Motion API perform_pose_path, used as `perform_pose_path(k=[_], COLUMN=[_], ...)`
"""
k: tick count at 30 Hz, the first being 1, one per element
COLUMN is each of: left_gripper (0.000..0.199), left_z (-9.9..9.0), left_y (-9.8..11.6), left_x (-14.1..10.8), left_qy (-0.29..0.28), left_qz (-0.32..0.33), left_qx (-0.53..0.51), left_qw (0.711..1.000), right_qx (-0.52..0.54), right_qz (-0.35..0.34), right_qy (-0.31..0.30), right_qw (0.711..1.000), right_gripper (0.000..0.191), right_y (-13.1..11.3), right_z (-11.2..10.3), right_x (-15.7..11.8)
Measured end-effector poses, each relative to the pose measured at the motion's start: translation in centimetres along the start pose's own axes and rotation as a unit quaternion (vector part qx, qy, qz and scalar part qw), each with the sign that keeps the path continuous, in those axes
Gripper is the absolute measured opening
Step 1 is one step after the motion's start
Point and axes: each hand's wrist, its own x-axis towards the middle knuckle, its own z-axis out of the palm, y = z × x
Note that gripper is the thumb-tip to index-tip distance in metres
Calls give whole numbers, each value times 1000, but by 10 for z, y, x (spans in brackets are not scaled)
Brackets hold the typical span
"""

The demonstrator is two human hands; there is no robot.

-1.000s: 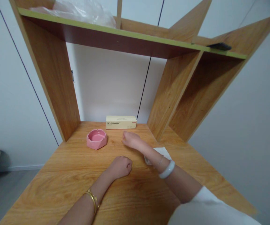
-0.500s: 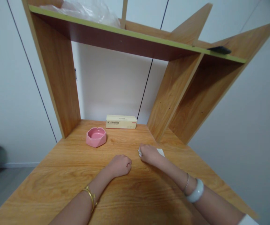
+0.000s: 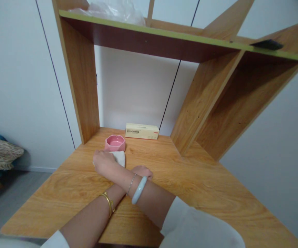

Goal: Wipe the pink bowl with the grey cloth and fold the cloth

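Observation:
My right hand (image 3: 104,163) is closed on a white cloth (image 3: 119,158) against the desktop, just in front of a pink ashtray-like dish (image 3: 115,143). My right forearm crosses over my left arm. Partly hidden behind it, my left hand (image 3: 143,171) rests on the wood with its fingers curled in; in the earlier view it is a fist, and nothing shows in it. A cream box with printed characters (image 3: 142,132) lies at the back of the desk, to the right of the dish.
A wooden shelf unit (image 3: 84,79) stands on the desk (image 3: 190,193), with upright panels at left and right. Its upper shelf holds a clear plastic bag (image 3: 115,12) and a dark flat object (image 3: 267,44). A patterned cloth (image 3: 0,153) shows at far left.
My right hand has swept left with the cloth, from the right of my left hand to the front of the dish, crossing over my left arm. The view has shifted a little.

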Motion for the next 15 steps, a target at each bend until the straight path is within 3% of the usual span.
perform_pose_path(k=[3,6,10,15], left_gripper=[12,13,24,27], left_z=[-3,-6,-8,-11], left_y=[0,-1,2,16], left_x=[2,-2,-10,-7], left_qy=[-5,3,104,86], left_qz=[-4,-7,-14,-23], left_qx=[32,37,46,94], left_qw=[999,999,993,992], right_qx=[-148,-151,-80,156], right_qz=[-39,-57,-46,25], right_qy=[13,68,153,165], right_qw=[988,985,984,973], right_gripper=[27,30,26,14], right_y=[-7,8,67,151], right_z=[-1,-25,-63,-67], right_x=[-3,-12,-31,-56])
